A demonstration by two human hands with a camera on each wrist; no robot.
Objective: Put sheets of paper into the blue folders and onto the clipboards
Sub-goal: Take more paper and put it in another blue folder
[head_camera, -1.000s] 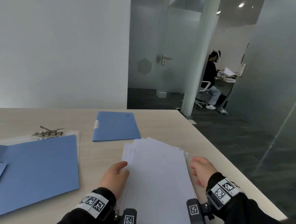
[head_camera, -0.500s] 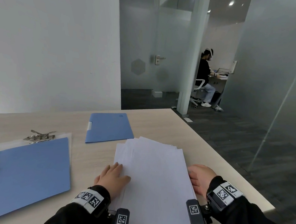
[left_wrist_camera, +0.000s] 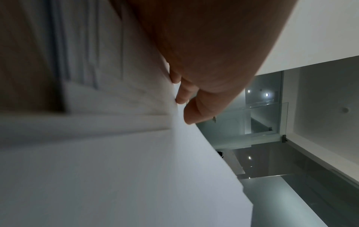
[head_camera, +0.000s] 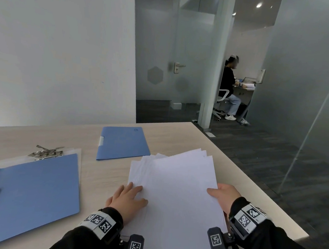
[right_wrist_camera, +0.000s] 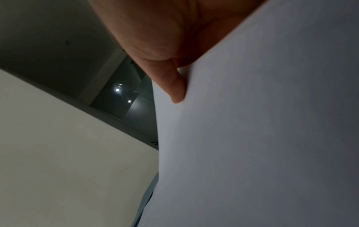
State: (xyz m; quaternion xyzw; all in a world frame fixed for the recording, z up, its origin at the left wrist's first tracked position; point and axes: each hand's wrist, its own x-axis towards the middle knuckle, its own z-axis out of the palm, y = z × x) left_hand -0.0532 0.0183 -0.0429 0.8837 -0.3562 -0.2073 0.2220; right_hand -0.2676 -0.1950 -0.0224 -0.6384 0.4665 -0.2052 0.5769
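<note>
A stack of white paper sheets (head_camera: 149, 173) lies on the table in front of me. My right hand (head_camera: 222, 197) pinches the right edge of the top sheets (head_camera: 180, 190), thumb on top, and holds them raised off the stack; the right wrist view shows a finger under this paper (right_wrist_camera: 252, 138). My left hand (head_camera: 128, 199) rests flat on the stack's left side, fingertips (left_wrist_camera: 186, 98) at the lifted sheets' edge. An open blue folder (head_camera: 30, 191) lies at the left on a clear clipboard with a metal clip (head_camera: 46, 152). A closed blue folder (head_camera: 123, 143) lies farther back.
The table's right edge (head_camera: 252, 179) runs close by my right hand, with dark floor beyond. A white wall stands behind the table. Past a glass partition a person (head_camera: 229, 86) sits at a desk.
My right hand has taken hold of the top sheets' right edge and lifted them off the stack. My left hand has flattened onto the stack's left side. The head view has shifted slightly.
</note>
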